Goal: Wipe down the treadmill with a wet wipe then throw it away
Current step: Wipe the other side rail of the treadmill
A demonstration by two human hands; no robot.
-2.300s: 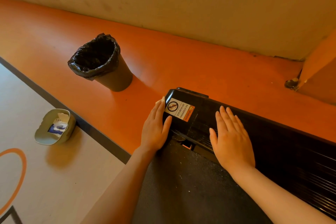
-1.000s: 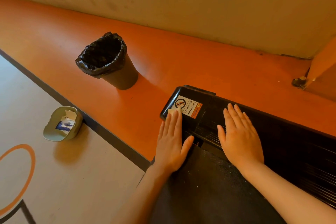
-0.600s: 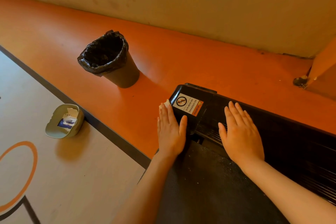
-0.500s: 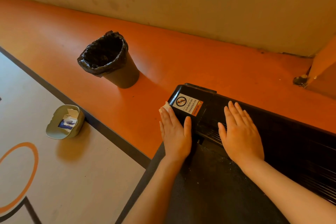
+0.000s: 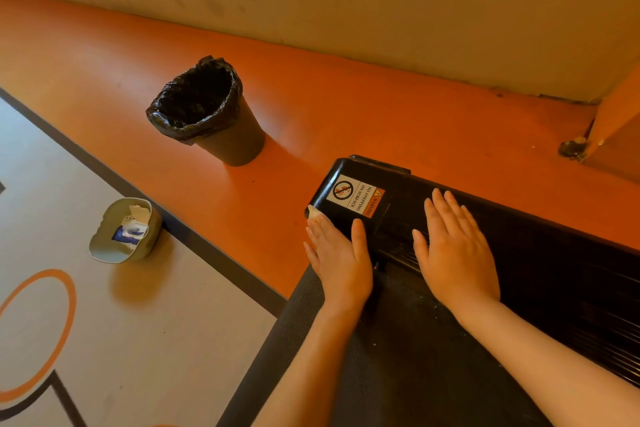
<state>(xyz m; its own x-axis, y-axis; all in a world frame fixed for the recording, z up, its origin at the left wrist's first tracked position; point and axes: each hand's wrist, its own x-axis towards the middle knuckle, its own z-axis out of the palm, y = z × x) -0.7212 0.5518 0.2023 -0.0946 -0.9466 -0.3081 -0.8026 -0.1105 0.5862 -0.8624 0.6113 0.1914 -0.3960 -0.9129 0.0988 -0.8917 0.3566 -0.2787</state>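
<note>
Treadmill (image 5: 540, 274), black, runs from the lower middle to the right edge, its end cover lying under both hands and its dark belt (image 5: 398, 357) reaching back toward the person. A white wet wipe (image 5: 314, 212) is pressed flat against the cover's outer corner by the left hand (image 5: 341, 258); only a small tip of it shows past the fingertips, the rest being hidden under the palm. That grip is no curl at all: the fingers lie straight and together on the wipe, the thumb spread along the cover's top. Just beyond the thumb sits a warning sticker (image 5: 356, 196), white and orange, touching neither hand. To the right of the wipe, the right hand (image 5: 453, 253) rests flat on the ribbed part of the cover, fingers straight and slightly fanned, holding nothing. Farther from the wipe and to its left, on the orange floor (image 5: 346, 97), stands a dark bin (image 5: 207, 111) lined with a black bag, well apart from the treadmill. Left again, on the grey floor area, lies a pale green tub (image 5: 123, 230) with a wipes pack inside.
</note>
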